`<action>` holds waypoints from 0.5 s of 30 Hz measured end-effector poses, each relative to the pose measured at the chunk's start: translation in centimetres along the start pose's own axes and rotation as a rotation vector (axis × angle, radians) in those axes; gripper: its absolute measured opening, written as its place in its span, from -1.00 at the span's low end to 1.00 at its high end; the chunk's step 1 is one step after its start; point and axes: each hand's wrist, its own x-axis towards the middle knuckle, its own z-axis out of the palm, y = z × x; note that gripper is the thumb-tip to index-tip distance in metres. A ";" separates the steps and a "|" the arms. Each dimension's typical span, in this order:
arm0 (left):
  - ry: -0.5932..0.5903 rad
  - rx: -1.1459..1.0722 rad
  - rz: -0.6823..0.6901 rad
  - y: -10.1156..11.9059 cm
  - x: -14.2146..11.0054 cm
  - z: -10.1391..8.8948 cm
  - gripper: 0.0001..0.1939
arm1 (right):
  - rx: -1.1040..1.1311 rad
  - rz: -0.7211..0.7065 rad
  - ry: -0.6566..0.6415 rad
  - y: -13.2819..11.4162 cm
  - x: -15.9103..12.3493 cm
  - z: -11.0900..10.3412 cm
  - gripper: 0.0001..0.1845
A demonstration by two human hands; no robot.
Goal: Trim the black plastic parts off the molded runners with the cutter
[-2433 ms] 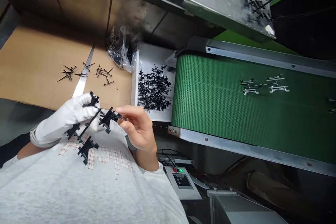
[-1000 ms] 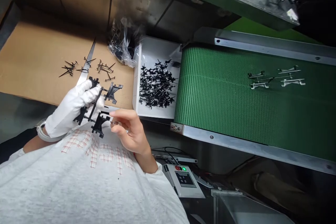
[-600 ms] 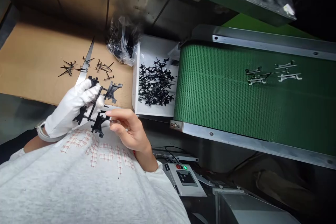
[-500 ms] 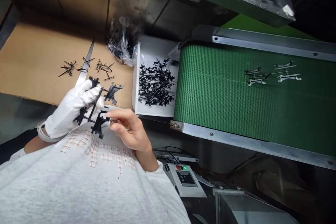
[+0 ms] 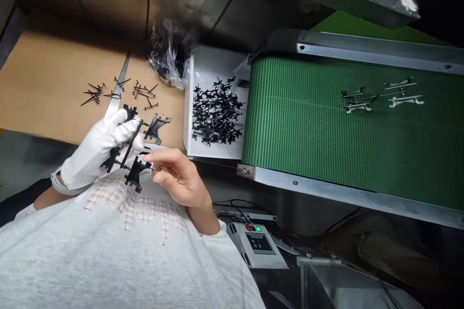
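Gripping a black moulded frame [image 5: 130,142] in the white-gloved left hand [image 5: 97,149], the person holds it up over the chest, the gloved fingers clenched around its thin central runner. The frame carries four cross-shaped black ends, two on each side of the glove's fingertips. The bare right hand [image 5: 181,178] sits just beside the frame's lower end, thumb and forefinger pinched on a small clear piece [image 5: 156,169], too small to make out well.

Ahead of the right hand, a narrow strip of cardboard sheet [image 5: 54,87] separates the frame from one white tray [image 5: 187,120], whose near corner lies close to the fingertips. The tray holds a heap of black parts [image 5: 213,113], too many to count. Ahead of the left hand, two loose clusters of black parts [image 5: 94,96] [image 5: 145,96] lie on the cardboard, near its far end one clear plastic bag [image 5: 166,60].

Right of the tray runs one green conveyor belt [image 5: 308,125], its steel side rail [image 5: 344,193] well ahead and right of the right hand. Four pale metal parts [image 5: 404,101] and a thin rod lie on it. Below the rail sits one control box [image 5: 257,246] with two buttons, red and green.
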 end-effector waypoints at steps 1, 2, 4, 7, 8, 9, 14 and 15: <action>0.011 0.000 -0.003 0.0 0.0 0.0 -0.66 | 0.007 -0.004 0.000 -0.1 0.0 0.0 -0.68; 0.017 0.005 -0.005 0.0 0.1 0.1 -0.65 | 0.025 -0.019 0.002 -0.1 0.1 0.0 -0.71; 0.022 0.014 0.000 0.1 0.0 0.2 -0.64 | 0.069 -0.052 0.001 -0.3 0.3 0.0 -0.78; 0.013 0.014 0.003 0.1 0.0 0.2 -0.61 | 0.111 -0.063 -0.007 -0.5 0.6 -0.1 -0.83; 0.005 0.022 -0.001 0.1 -0.1 0.1 -0.61 | 0.119 -0.059 -0.012 -0.5 0.7 -0.1 -0.83; -0.006 0.037 -0.002 0.1 -0.1 0.1 -0.61 | 0.127 -0.057 -0.017 -0.5 0.8 -0.2 -0.84; -0.053 0.096 0.025 0.0 0.0 -0.4 -0.64 | 0.177 -0.035 0.005 -0.3 1.0 -0.2 -0.86; -0.048 0.095 0.030 0.0 0.0 -0.4 -0.65 | 0.176 -0.026 0.012 -0.3 0.9 -0.2 -0.85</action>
